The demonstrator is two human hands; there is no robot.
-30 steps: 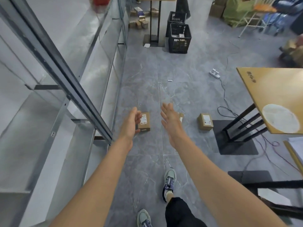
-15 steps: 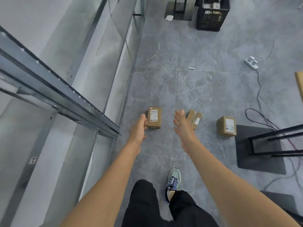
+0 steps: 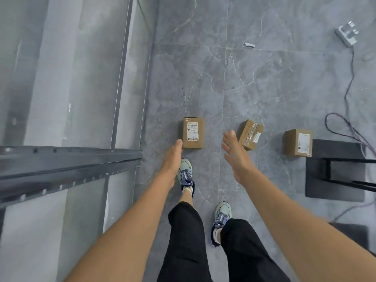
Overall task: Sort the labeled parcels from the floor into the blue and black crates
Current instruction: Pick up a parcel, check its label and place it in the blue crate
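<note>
Three small brown cardboard parcels with white labels lie on the grey tiled floor. The left parcel (image 3: 192,132) lies flat with its label up. The middle parcel (image 3: 250,134) is tilted. The right parcel (image 3: 298,142) sits beside a black base plate. My left hand (image 3: 172,159) reaches down just below and left of the left parcel, fingers extended, holding nothing. My right hand (image 3: 236,151) is spread open just left of the middle parcel, empty. No crate is in view.
A glass partition with a grey metal frame (image 3: 67,159) runs along the left. A black table base (image 3: 335,169) stands at the right, with a cable (image 3: 350,78) and a white power strip (image 3: 347,35) beyond. My feet (image 3: 186,174) stand just below the parcels.
The view has tilted down and moved forward; the black crates left the top of the frame. Both hands have come closer to the parcels, and both feet now show.
</note>
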